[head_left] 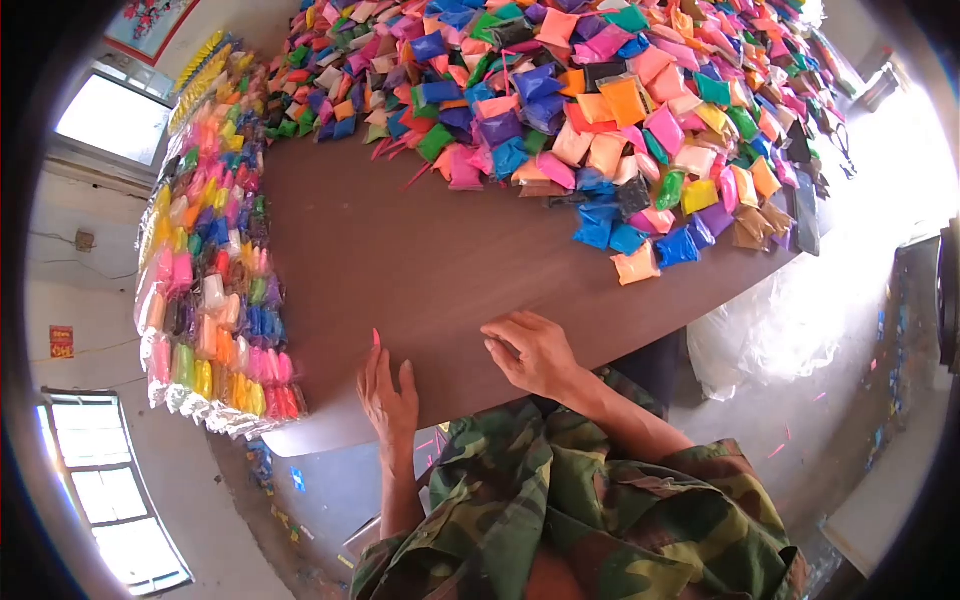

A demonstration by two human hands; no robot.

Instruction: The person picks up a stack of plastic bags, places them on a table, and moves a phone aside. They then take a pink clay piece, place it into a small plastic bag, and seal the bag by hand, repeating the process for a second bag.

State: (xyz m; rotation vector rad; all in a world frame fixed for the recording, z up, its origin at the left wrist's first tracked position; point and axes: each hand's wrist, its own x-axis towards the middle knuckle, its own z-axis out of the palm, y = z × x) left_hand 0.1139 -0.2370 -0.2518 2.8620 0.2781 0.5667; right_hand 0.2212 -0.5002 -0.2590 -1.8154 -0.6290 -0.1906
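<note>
My left hand [388, 398] is over the front edge of the brown table, fingers stretched forward and the thumb apart. A thin pinkish-red strip [376, 338] shows right at its fingertips. To the right, my right hand [535, 352] hovers close over the tabletop [400, 240], palm down, its fingers loosely bent and the thumb apart, with nothing visible in it. Beyond both hands a big heap of small colourful soft packets [540, 85] covers the back of the table. Nearest the right hand on that heap is a peach packet [637, 263].
Clear bags of packets in rows [215, 300] are stacked along the left edge. A translucent plastic bag [755, 335] hangs or lies beyond the right edge. Pink scraps [777, 450] dot the grey floor. Windows [105, 470] are in the left wall.
</note>
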